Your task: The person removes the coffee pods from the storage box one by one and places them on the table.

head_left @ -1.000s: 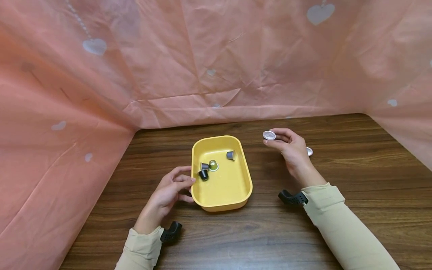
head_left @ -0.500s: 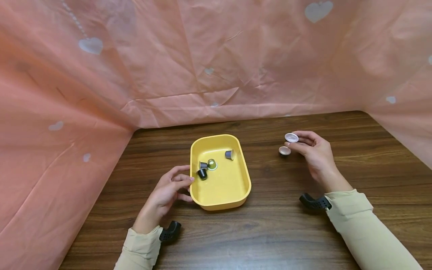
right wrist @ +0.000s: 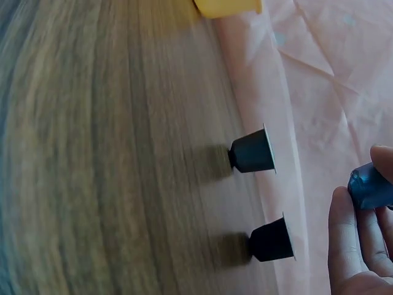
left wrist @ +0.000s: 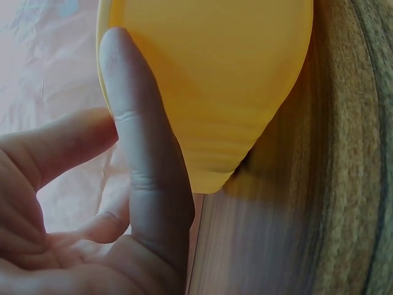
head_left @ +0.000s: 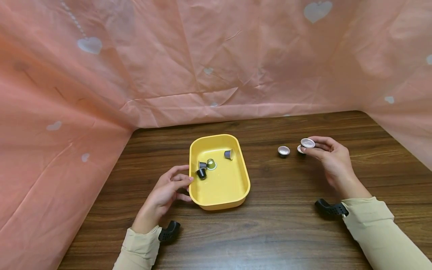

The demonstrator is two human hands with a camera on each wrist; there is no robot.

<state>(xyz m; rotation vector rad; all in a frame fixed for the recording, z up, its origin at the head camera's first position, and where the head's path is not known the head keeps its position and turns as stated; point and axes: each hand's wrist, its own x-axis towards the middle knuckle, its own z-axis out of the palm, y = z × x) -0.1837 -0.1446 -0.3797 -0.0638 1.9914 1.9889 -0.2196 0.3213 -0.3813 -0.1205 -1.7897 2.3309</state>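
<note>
My left hand (head_left: 166, 192) holds a yellow plastic tub (head_left: 227, 185) by its left wall, thumb (left wrist: 144, 129) over the rim and fingers outside. In my right hand (head_left: 338, 164) a blue coffee capsule (right wrist: 371, 186) is pinched between thumb and fingertips, its silver lid facing up. Below it on the table, two dark capsules stand lid up: one capsule (head_left: 284, 151) left of the hand, the other (head_left: 299, 149) partly hidden behind the held one. Inside the tub lie a black capsule (head_left: 201, 173), a grey one (head_left: 202, 165), a green one (head_left: 211, 164) and a purple-grey one (head_left: 228, 154).
Dark wood-grain table (head_left: 270, 232) lies under everything. A pink cloth (head_left: 216, 56) with pale hearts hangs along the back and both sides. Each wrist carries a black strap mount, the left mount (head_left: 169, 231) close over the table.
My right hand has moved right with the capsule, across the standing capsules, and dipped slightly. The left capsule has come into sight. My left hand has stayed on the tub.
</note>
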